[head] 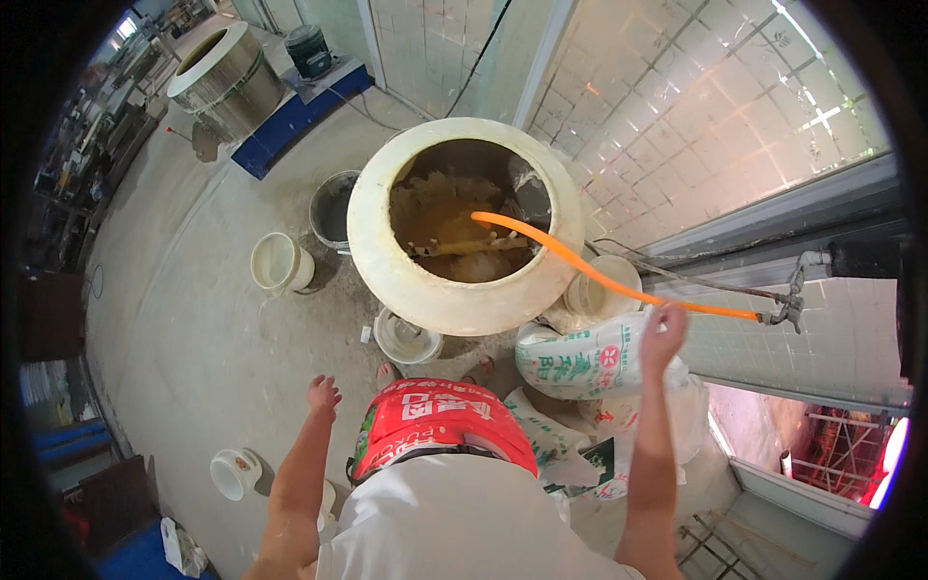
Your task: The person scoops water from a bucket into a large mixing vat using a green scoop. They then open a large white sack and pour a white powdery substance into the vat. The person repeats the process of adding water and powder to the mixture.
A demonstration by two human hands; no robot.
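Note:
In front of me stands a large round vat with a wide cream rim (377,254); murky yellow-brown liquid and a crossbar show inside it. An orange hose (594,275) runs from a metal tap (790,308) on the right, over the rim, its free end above the liquid. My right hand (665,328) is at the hose near the tap end, fingers curled and slightly blurred; whether they grip it is unclear. Away from the vat, at the left, my left hand (324,395) hangs over the floor with its fingers apart, holding nothing. A red printed apron (449,417) covers my lap.
White printed sacks (580,362) lie right of my feet. Several buckets stand around the vat, among them a white one (409,341) at its base and a dark one (333,210). A second vat (232,87) and a motor (308,52) are at the upper left.

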